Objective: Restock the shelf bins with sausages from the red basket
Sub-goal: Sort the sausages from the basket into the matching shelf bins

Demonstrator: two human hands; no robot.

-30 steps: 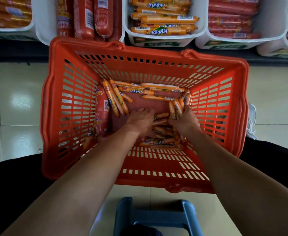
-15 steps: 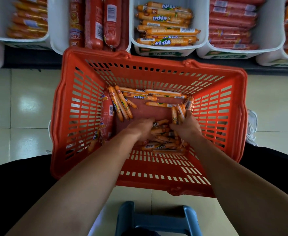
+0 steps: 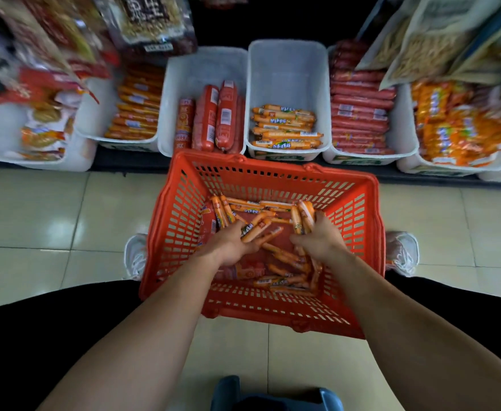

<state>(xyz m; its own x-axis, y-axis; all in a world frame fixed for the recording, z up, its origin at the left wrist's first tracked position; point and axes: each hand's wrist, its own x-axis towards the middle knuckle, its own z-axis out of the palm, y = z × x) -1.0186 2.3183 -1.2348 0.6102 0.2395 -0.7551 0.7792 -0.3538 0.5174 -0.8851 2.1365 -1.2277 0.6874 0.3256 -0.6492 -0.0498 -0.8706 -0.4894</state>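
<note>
The red basket (image 3: 353, 232) stands on the floor in front of me with several thin orange sausages (image 3: 281, 281) loose on its bottom. My left hand (image 3: 231, 243) holds a few orange sausages (image 3: 255, 228) in its curled fingers above the basket floor. My right hand (image 3: 320, 237) grips a bunch of orange sausages (image 3: 301, 218) that stick up out of its fist. Straight ahead, a white shelf bin (image 3: 287, 66) holds a low stack of the same orange sausages (image 3: 284, 127). Thick red sausages (image 3: 216, 117) fill the white bin to its left.
More white bins line the low shelf: orange sticks (image 3: 136, 108) at left, red sausages (image 3: 358, 114) at right, orange packs (image 3: 456, 123) further right. Snack bags (image 3: 148, 22) hang above, blurred. My white shoes (image 3: 135, 256) flank the basket. A blue stool (image 3: 273, 394) sits below me.
The camera tilted up, showing the whole shelf. Both hands have closed around sausages and lifted them off the pile in the basket.
</note>
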